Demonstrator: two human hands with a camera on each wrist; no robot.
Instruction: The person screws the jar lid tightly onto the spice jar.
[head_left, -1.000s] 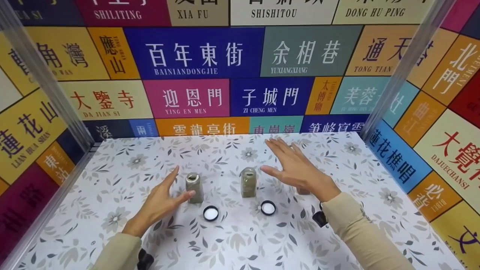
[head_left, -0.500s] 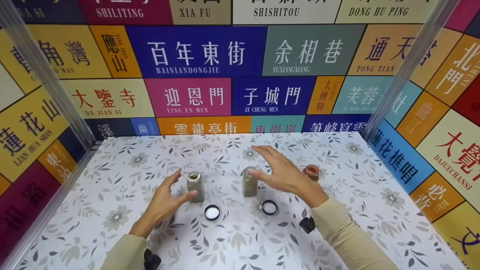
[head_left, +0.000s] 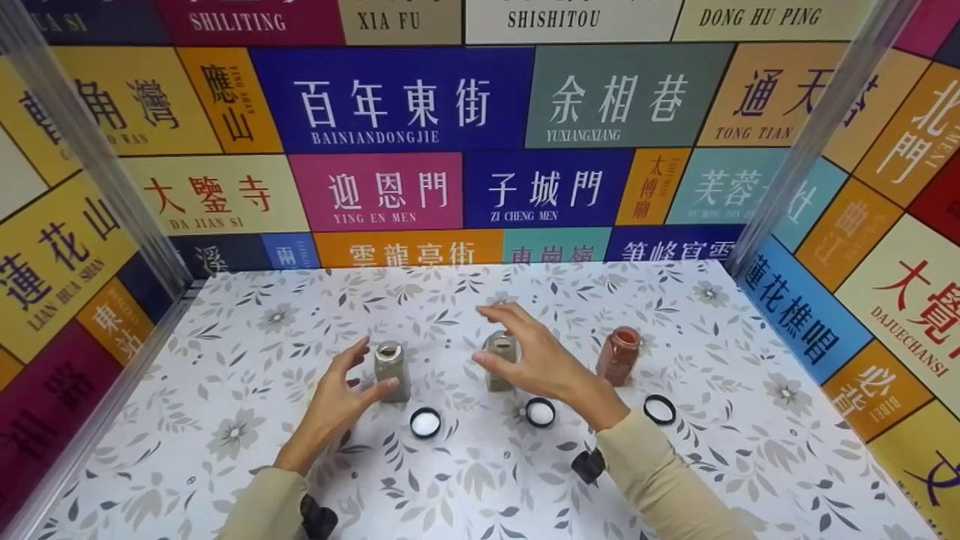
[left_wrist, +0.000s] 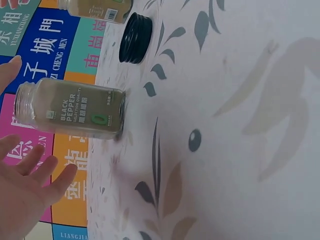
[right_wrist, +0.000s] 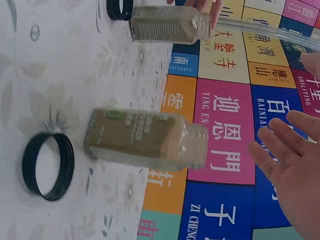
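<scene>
A clear glass jar of greyish powder labelled black pepper (left_wrist: 80,110) stands uncapped at the left. My left hand (head_left: 336,405) is spread beside it, thumb and fingers apart from the glass in the left wrist view. Over the middle jar (head_left: 501,383), also uncapped and filled with a brownish powder, hovers my right hand (head_left: 534,361). In the right wrist view its fingers are extended, with a gap to the jar's neck (right_wrist: 199,145). To the right, an uncapped jar of red-brown powder (head_left: 619,360) stands behind the right wrist. Neither hand holds anything.
Three dark-rimmed lids lie on the table in front of the jars: a left lid (head_left: 425,423), a middle lid (head_left: 540,412) and a right lid (head_left: 660,409). A floral cloth (head_left: 450,487) covers the table. Panels with lettering (head_left: 390,101) rise behind it.
My right hand has moved left and toward me, from beside the red-brown jar to the middle jar, uncovering that jar and the right lid. The left hand has shifted slightly right.
</scene>
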